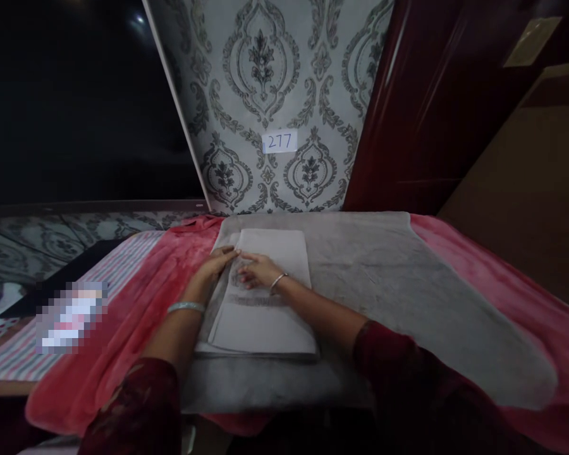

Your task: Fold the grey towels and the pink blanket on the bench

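Observation:
A flat white folded piece [270, 325], cloth or paper I cannot tell which, lies on the grey cloth in front of me. It has a grey printed patch and a band of print near its middle, and layered edges show along its left and bottom sides. My left hand [215, 262], with a pale bracelet on its wrist, rests at the left edge, its fingers stretched over the white surface. Over the printed patch is my right hand [260, 272], a thin bangle on its wrist. Its fingers are apart and slightly bent, and its index fingertip is close to the left fingertips.
The grey cloth [360, 272] lies over a red-pink plush blanket [137, 316]. At left are a striped cloth [128, 259] and a blurred-out item [73, 319]. Behind stand a dark screen [85, 107], a patterned wall with a "277" label [279, 141], and a dark red glossy panel [422, 95].

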Demonstrator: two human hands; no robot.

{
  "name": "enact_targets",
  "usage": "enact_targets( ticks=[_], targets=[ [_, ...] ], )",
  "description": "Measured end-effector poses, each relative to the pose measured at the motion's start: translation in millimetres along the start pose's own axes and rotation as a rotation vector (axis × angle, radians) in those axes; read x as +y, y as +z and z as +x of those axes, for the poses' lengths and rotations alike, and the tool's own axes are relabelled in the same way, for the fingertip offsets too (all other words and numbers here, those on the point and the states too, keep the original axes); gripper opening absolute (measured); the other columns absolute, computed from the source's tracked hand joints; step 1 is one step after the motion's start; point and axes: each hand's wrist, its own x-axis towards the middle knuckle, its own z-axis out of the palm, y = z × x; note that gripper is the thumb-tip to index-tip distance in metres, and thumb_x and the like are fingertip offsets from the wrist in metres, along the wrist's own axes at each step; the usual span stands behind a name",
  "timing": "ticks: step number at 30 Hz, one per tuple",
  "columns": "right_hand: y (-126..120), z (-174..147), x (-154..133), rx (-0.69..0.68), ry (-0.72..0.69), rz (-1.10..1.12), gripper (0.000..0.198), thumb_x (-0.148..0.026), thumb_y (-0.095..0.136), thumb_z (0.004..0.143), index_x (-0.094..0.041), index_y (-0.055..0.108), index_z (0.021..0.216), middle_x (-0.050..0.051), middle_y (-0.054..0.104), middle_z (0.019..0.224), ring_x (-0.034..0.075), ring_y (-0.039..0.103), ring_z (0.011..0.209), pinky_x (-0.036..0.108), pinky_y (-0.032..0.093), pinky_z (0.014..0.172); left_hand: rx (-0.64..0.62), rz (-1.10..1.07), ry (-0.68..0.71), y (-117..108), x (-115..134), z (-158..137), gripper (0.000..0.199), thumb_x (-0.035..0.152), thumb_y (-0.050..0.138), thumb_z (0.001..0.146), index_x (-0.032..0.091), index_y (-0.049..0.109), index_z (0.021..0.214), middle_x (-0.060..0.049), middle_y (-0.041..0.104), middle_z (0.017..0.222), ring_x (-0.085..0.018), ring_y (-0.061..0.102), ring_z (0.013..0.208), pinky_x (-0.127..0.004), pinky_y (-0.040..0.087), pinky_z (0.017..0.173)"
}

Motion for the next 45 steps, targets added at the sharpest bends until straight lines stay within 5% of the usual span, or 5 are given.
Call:
enact_targets(
  ticks=[6, 12, 22, 32, 45],
  targets=[
    [-83.0, -35.7, -24.4, 0.316, -0.233, -0.724, 0.053, -0.021, 0.058, 0.082, -0.017, 0.061, 0.135, 0.012, 0.065, 0.13, 0.028, 0.051, 0.13, 0.049, 0.039, 0.116, 0.155, 0.42, 0.021, 25.8, 8.4, 12.7, 0.027, 0.023, 0.069, 0.073, 0.012, 0.072, 0.097, -0.013, 0.076, 0.099, -0.032, 0.068, 0.104, -0.037, 0.053, 0.089],
    [-121.0, -49.1, -6.9, 0.102, -0.094, -1.43, 0.067, -0.039, 0.051, 0.098, -0.015, 0.038, 0.158, 0.014, 0.036, 0.162, 0.034, 0.028, 0.151, 0.054, 0.028, 0.122, 0.202, 0.655, -0.052, 25.0, 4.2, 16.7, 0.034, 0.009, 0.061, 0.076, 0.011, 0.069, 0.109, -0.017, 0.073, 0.117, -0.03, 0.067, 0.113, -0.034, 0.051, 0.093],
    [-94.0, -9.9, -19.0, 0.008, -0.217, -1.563, 0.057, -0.037, 0.031, 0.107, -0.027, 0.031, 0.162, 0.008, 0.027, 0.167, 0.034, 0.022, 0.154, 0.061, 0.029, 0.118, -0.147, 1.095, 0.608, 51.0, -1.8, -70.2, 0.068, 0.046, 0.049, 0.098, 0.012, 0.037, 0.156, -0.02, 0.035, 0.163, -0.033, 0.028, 0.154, -0.053, 0.026, 0.123],
    [-93.4, 33.7, 9.3, -0.271, -0.265, -1.634, 0.06, -0.051, 0.034, 0.106, -0.031, 0.031, 0.162, 0.006, 0.023, 0.168, 0.033, 0.019, 0.154, 0.059, 0.021, 0.121, -0.023, 1.279, 0.645, 48.9, -67.8, -108.4, 0.077, 0.061, 0.042, 0.098, 0.015, 0.032, 0.16, -0.02, 0.026, 0.167, -0.04, 0.02, 0.155, -0.066, 0.02, 0.122],
    [-102.6, 86.4, -10.4, -0.04, 0.01, -1.563, 0.058, -0.043, 0.037, 0.105, -0.026, 0.034, 0.161, 0.013, 0.046, 0.156, 0.03, 0.044, 0.142, 0.05, 0.036, 0.114, 0.196, 1.048, 0.623, 27.9, -75.6, -112.2, 0.071, 0.044, 0.061, 0.091, 0.018, 0.041, 0.155, -0.02, 0.03, 0.166, -0.037, 0.028, 0.153, -0.061, 0.031, 0.12]
  ],
)
